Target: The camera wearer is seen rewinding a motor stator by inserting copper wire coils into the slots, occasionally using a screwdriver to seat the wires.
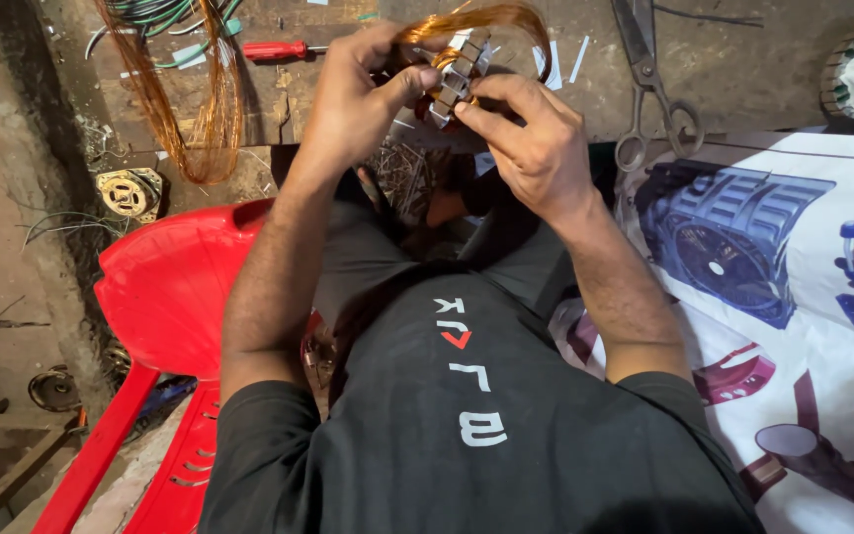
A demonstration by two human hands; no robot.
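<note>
Both my forearms reach forward from my chest, elbows bent, meeting above the workbench (743, 69). My left hand (353, 99) is curled, thumb and fingers clamped on the left side of the motor core (455, 77). My right hand (536, 148) is bent at the wrist, fingertips pinching the core's lower right edge. The core is held in the air between both hands, over the bench edge, above my lap. Its slotted metal side faces me; its long axis appears tilted up and to the right. Copper wire (476, 18) loops over its top. Scissors (649, 89) lie to the right.
</note>
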